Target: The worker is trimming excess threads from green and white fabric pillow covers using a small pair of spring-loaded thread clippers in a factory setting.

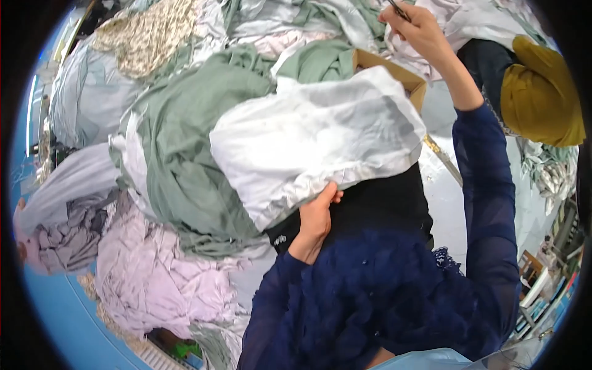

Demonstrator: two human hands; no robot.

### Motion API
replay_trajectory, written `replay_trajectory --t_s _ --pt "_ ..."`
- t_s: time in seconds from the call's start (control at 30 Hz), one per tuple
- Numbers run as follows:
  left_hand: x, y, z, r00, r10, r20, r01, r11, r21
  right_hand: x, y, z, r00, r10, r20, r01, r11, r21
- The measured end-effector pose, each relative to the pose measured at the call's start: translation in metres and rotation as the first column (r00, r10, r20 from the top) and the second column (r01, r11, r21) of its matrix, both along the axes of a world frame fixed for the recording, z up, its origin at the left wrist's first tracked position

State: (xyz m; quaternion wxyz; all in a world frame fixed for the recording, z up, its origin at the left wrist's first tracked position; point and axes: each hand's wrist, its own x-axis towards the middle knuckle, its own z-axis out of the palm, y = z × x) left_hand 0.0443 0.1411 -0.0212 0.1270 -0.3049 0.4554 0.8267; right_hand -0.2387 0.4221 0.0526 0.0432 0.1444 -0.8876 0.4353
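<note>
My left hand is closed on the gathered lower edge of a white cloth piece, its thumb lying on top of the fabric. The cloth has a puckered hem and spreads out ahead of the hand, above my lap. Raised at the upper right, my right hand is closed around a slim dark tool. Only a short part of that tool shows, so its kind is unclear. Some distance separates the right hand from the white cloth.
Piled green fabric lies left of the white cloth, with pink fabric nearer me. A cardboard box stands behind the cloth. Mustard cloth is heaped at right. Part of another person's hand shows at the far left.
</note>
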Motion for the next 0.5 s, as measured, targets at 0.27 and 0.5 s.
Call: replay_trajectory --t_s 0.27,0.5 --pt "-0.012 -0.002 -0.010 0.985 -0.009 0.173 0.002 0.999 0.038 -0.105 0.025 -0.063 0.941 -0.006 0.338 -0.066 0.977 0.202" --pt "-0.022 -0.009 -0.004 0.981 0.066 0.180 -0.083 0.993 0.088 -0.067 0.060 -0.174 0.584 -0.206 0.785 0.054 0.975 0.216"
